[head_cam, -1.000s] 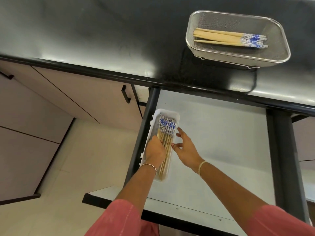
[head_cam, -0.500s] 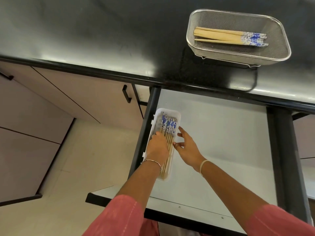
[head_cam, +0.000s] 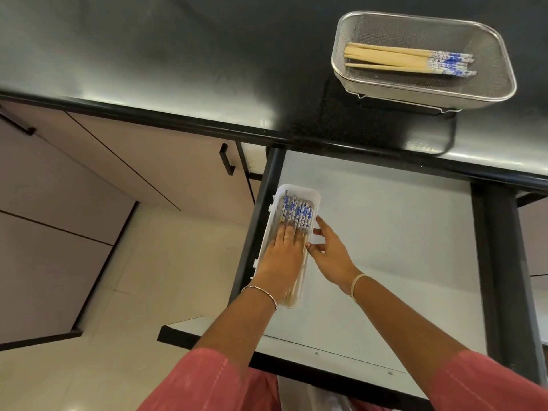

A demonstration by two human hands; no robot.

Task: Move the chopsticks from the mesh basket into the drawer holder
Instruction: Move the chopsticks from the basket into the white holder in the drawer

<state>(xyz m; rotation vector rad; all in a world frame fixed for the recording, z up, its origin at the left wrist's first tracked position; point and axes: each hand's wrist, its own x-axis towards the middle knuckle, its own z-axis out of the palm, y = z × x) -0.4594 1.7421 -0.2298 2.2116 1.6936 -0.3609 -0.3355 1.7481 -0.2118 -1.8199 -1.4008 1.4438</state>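
A white plastic holder [head_cam: 308, 193] lies along the left side of the open drawer [head_cam: 385, 232]. Several wooden chopsticks with blue-and-white ends [head_cam: 296, 210] lie in it. My left hand [head_cam: 281, 256] rests flat on these chopsticks, fingers spread and pointing away from me. My right hand [head_cam: 329, 253] is open beside the holder's right wall, fingertips touching or nearly touching it. On the black counter stands a metal mesh basket [head_cam: 489, 96] with several more chopsticks [head_cam: 406, 59] lying across it, blue ends to the right.
The black countertop [head_cam: 148, 54] runs across the top, its edge overhanging the drawer's back. The drawer has black side rails [head_cam: 498, 262] and a pale floor. Beige cabinet doors with black handles [head_cam: 226, 160] stand to the left, above a tiled floor.
My left hand has slid forward along the chopsticks in the holder and flattened, fingers now spread. My right hand has stayed beside the holder.
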